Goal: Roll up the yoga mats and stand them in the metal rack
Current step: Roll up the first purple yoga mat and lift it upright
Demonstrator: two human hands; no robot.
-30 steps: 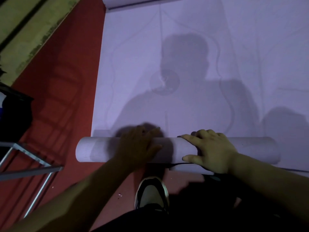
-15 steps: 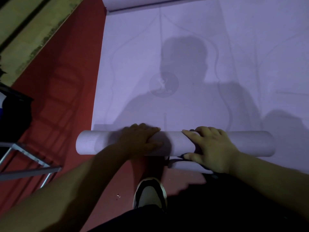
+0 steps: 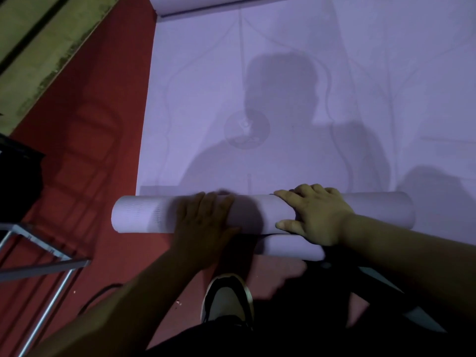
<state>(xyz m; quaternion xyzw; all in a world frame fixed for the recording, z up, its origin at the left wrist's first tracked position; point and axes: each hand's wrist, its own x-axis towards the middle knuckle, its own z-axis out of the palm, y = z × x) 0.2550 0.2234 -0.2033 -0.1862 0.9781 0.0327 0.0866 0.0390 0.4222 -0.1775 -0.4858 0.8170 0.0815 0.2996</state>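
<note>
A lilac yoga mat point(image 3: 257, 99) lies flat on the red floor, its near end wound into a roll point(image 3: 144, 215) that runs left to right. My left hand point(image 3: 206, 222) presses palm-down on the roll left of its middle. My right hand point(image 3: 316, 215) rests on the roll to the right, fingers spread over the top, thumb on the near side. A second, thinner lilac roll point(image 3: 288, 247) lies just behind my right hand, partly hidden by my arm. The metal rack point(image 3: 46, 266) shows as grey bars at the lower left.
Another lilac mat point(image 3: 425, 73) lies flat alongside on the right. A further rolled edge point(image 3: 195, 3) sits at the top. My shoe point(image 3: 228, 297) stands on the red floor point(image 3: 85, 140) below the roll. A dark object point(image 3: 18, 181) is at the left, a yellowish ledge point(image 3: 38, 42) beyond.
The roll has moved forward along the mat, away from me, and grown slightly thicker. Both hands travelled with it, staying on top.
</note>
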